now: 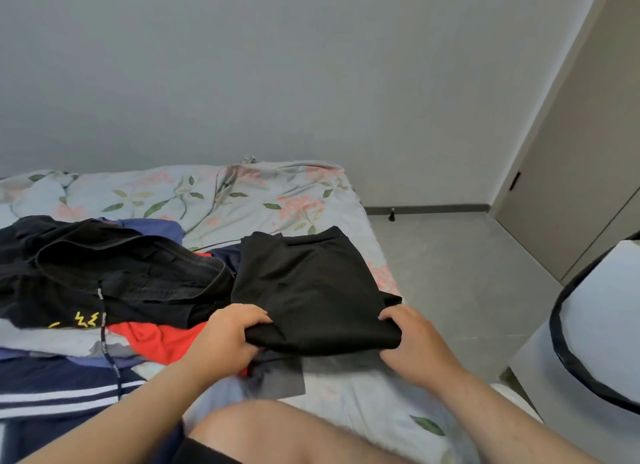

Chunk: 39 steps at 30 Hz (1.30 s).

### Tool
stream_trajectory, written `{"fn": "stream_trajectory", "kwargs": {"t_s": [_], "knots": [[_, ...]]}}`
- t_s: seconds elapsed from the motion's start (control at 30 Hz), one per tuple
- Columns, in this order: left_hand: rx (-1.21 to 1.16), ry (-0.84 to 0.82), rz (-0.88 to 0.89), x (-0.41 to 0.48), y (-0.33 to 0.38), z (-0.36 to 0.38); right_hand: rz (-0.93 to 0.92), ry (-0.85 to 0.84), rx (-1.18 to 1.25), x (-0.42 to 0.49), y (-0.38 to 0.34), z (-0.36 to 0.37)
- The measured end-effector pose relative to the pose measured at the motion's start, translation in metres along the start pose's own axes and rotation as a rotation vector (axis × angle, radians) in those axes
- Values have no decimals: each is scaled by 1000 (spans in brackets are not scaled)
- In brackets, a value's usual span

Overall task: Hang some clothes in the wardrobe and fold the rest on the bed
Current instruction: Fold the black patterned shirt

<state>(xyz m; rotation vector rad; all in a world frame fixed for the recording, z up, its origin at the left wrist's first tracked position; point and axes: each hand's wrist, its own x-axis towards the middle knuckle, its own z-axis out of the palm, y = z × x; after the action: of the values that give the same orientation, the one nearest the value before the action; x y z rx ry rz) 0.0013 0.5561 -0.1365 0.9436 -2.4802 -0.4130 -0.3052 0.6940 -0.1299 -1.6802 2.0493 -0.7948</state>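
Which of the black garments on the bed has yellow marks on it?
The black hooded garment in the pile at the left, with yellow zigzag marks near its drawstring. The black one in both hands is plain.

Evenly and softly lit, moderately bright, with no visible lamp or window. Faint shadow only under the black garment (311, 290), falling on the bed (363, 394). No glare. Dark fabrics swallowing detail into near-flat black. Slightly soft and smeared throughout, like compressed video. Wide-angle bending at the edges, curving the wardrobe (571, 169) line on the right.
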Motion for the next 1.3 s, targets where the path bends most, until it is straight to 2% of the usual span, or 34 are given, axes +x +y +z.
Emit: {"fn": "stream_trajectory", "kwargs": {"t_s": [0.1,0.17,0.27,0.4,0.53,0.7,0.97,1.03,1.07,1.13,1.23,1.3], "knots": [[-326,182,-254,24,29,-45,63,255,119,10,-30,-40],[-556,213,-338,39,51,-80,77,383,319,15,-57,-70],[-745,273,-358,62,83,-131,11,537,466,21,-98,-117],[-765,344,-329,83,105,-167,-53,637,519,36,-132,-168],[-806,349,-415,102,102,-156,-48,537,442,56,-137,-180],[-808,240,-579,114,67,-94,81,387,218,101,-87,-133],[-684,204,-668,170,-8,-13,221,325,216,181,-17,-63],[-638,187,-714,182,-29,8,251,324,63,198,-7,-47],[-619,174,-747,187,-42,20,201,329,-84,201,-3,-36],[-591,142,-807,191,-65,44,-58,243,-298,193,-2,-6],[-616,111,-868,192,-88,69,-525,-170,-446,168,-11,36],[-657,84,-886,194,-97,75,-654,-342,-500,161,-21,47]]}}
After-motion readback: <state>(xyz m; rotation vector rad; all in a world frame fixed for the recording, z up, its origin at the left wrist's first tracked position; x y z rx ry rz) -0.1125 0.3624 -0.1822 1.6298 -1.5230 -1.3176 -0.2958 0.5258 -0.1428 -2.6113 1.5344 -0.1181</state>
